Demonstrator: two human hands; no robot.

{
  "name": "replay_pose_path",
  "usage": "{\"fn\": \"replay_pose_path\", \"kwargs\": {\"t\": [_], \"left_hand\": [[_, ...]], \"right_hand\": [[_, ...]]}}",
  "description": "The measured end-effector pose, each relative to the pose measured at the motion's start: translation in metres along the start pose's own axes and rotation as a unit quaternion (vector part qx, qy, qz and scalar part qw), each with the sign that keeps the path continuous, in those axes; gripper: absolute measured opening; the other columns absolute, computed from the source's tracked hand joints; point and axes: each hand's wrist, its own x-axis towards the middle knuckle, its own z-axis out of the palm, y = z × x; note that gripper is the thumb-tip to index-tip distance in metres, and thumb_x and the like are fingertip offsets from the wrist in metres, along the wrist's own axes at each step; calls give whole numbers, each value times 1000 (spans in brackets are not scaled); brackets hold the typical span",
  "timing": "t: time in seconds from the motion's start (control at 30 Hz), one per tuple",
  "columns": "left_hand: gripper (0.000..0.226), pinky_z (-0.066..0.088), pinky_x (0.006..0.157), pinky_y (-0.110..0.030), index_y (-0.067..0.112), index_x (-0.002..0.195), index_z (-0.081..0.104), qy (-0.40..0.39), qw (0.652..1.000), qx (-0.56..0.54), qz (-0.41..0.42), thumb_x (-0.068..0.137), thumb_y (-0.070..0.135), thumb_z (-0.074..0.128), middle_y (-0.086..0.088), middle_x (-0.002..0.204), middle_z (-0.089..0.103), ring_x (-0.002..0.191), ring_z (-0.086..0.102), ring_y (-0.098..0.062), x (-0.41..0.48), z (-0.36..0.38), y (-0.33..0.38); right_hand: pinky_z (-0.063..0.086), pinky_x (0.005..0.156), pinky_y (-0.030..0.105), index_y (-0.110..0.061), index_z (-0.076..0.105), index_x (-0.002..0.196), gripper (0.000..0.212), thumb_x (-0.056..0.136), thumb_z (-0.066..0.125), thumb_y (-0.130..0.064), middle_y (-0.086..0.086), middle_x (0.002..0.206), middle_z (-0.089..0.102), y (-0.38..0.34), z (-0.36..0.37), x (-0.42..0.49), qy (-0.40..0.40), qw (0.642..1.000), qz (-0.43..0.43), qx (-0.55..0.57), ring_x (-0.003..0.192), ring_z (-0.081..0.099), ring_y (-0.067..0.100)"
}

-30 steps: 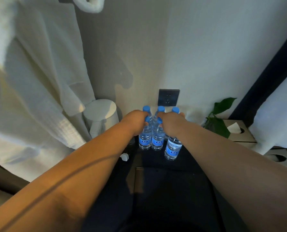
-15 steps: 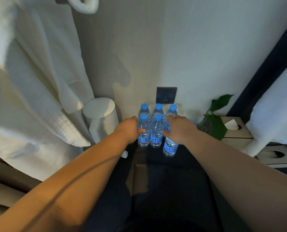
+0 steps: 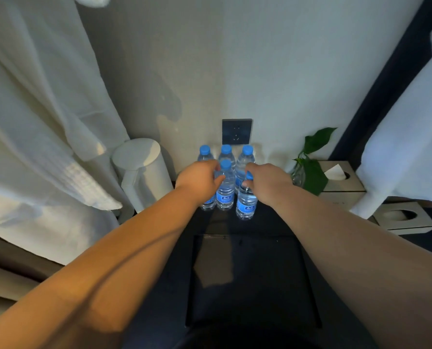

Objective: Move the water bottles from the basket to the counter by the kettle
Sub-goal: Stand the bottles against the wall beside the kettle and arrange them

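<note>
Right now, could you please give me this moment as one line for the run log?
stage: placing bottles | left hand: on front-left bottle | right hand: gripping front-right bottle by cap | six bottles upright on counter | kettle: left of group

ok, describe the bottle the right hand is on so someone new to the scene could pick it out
Find the dark wall socket above the dark counter, right of the white kettle. A cluster of blue-capped water bottles stands below it. The one you want stands nearest the camera on the cluster's right, out of line with the others, with the right hand closed over its cap.
</note>
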Motion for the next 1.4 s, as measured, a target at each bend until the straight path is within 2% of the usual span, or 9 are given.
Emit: {"fn": "replay_pose_path", "kwargs": {"t": [0.13,0.27,0.47,0.6,0.7,0.83,1.03,1.2,1.4], "left_hand": [[46,52,74,-34,31,139,53,-20,1000,13,-5,96,45,61,-3,114,70,97,67,-27,17,-5,12],[47,50,80,-37,35,146,51,-84,995,54,-17,99,40,57,-6,131,63,109,64,-30,26,-4,18],[45,53,71,-37,40,144,49,-122,980,158,6,100,28,52,-6,111,62,92,61,-27,30,-12,18],[45,46,67,-34,38,147,48,-109,980,164,6,102,31,49,-7,118,64,93,61,-26,27,-9,19],[46,51,69,-35,36,147,49,-101,983,153,3,102,28,47,-8,115,65,86,57,-23,27,-5,18],[49,56,76,-38,37,150,44,-94,984,154,0,102,31,47,-8,121,64,98,63,-28,26,-2,18],[49,47,71,-35,38,150,45,-81,981,176,10,101,37,49,-8,122,63,105,62,-29,23,-2,16],[45,41,99,-45,39,144,49,-42,970,235,37,99,43,54,-9,135,53,122,47,-32,21,0,15],[46,34,105,-49,40,142,52,-27,974,220,46,97,42,58,-2,146,48,130,39,-31,22,3,11]], "right_hand": [[51,70,38,-24,55,122,22,103,60,-34,7,103,64,5,-2,9,-7,999,-3,36,82,59,23],[48,74,35,-23,54,139,35,104,59,-24,10,115,63,5,-5,16,-20,995,-10,95,88,59,24],[50,73,39,-19,50,141,46,97,55,-6,15,114,63,7,-13,19,-41,997,-48,34,88,58,28],[45,69,38,-15,49,137,38,99,53,-12,10,103,59,9,-13,21,-19,998,-54,-7,86,57,28],[48,72,38,-13,49,135,35,101,54,-22,10,108,65,8,-13,25,-10,997,-62,-42,95,64,30],[45,73,37,-12,48,137,38,104,58,-27,13,112,65,10,-14,29,-15,997,-59,-51,98,63,30],[54,78,41,-19,51,134,35,100,60,-20,10,112,63,14,-13,31,-29,997,-76,-20,95,61,29],[57,82,44,-22,50,138,40,99,60,-20,9,111,63,14,-12,35,-23,997,-74,-17,95,61,29],[56,79,40,-21,51,136,37,100,61,-19,8,109,64,15,-8,37,-13,998,-69,-5,92,59,26]]}}
